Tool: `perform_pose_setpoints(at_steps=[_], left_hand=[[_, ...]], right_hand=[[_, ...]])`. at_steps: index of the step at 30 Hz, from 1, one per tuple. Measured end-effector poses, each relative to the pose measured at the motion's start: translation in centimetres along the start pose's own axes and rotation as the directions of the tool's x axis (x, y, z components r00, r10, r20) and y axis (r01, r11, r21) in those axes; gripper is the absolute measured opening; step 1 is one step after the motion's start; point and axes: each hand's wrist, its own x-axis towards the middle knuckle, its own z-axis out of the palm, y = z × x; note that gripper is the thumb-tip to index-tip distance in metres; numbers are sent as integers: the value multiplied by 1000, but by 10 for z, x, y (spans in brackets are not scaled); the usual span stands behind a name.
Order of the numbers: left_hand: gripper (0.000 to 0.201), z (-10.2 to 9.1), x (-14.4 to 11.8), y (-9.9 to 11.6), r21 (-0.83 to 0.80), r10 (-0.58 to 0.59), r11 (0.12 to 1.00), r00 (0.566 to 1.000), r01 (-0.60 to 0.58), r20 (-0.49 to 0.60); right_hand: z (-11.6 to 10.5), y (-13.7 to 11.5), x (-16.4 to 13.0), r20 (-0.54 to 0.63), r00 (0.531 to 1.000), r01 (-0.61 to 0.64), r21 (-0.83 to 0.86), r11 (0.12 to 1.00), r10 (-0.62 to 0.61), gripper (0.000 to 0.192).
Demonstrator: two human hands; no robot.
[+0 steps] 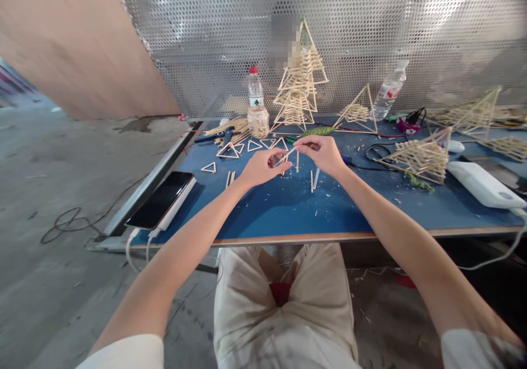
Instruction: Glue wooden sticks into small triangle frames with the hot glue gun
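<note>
Above the blue tabletop, my left hand and my right hand meet, each with thumb and fingers pinched on a thin pale wooden stick. The fingers cover part of the stick, so its exact shape there is hard to make out. Beneath the hands lie short loose sticks, and a whitish translucent rod is beside them. Two more short sticks rest left of my left hand. Several small stick triangles, including a separate one, are spread beyond and left of that hand.
A tall stick tower stands at the back beside a red-capped bottle. Blue-handled pliers lie by a stick bundle. A phone is at the left edge. To the right are a stick pyramid and a white device.
</note>
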Motion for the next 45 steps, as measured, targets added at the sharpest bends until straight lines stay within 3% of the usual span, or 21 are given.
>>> perform_pose_setpoints(at_steps=[3,8,13,16,27,36,41,45], left_hand=[[61,2,0,1,-59,-52,997,998,51,-21],[56,5,-2,5,-151,-90,984,996,93,25],[45,11,-2,5,-83,-67,994,998,67,8],[57,12,-2,5,-62,-45,997,999,44,-16],[64,14,-3,1,-182,-82,980,997,82,5],[66,15,-3,1,-284,-118,952,993,114,4],[61,19,-2,3,-401,-191,895,980,194,47],[58,18,-1,6,-423,-175,885,981,193,82]], right_hand=[[5,4,0,-40,999,-16,19,1000,16,22],[9,-1,-3,27,999,24,-82,996,-22,18],[16,-6,-6,91,991,107,-108,988,-97,17],[19,-6,-6,125,983,148,-99,984,-135,19],[22,-6,-8,78,984,164,-43,985,-161,9],[22,-2,-7,38,980,197,-83,977,-194,12],[20,-6,-7,51,986,162,-125,979,-157,9],[18,-6,-5,57,982,186,-171,968,-178,10]])
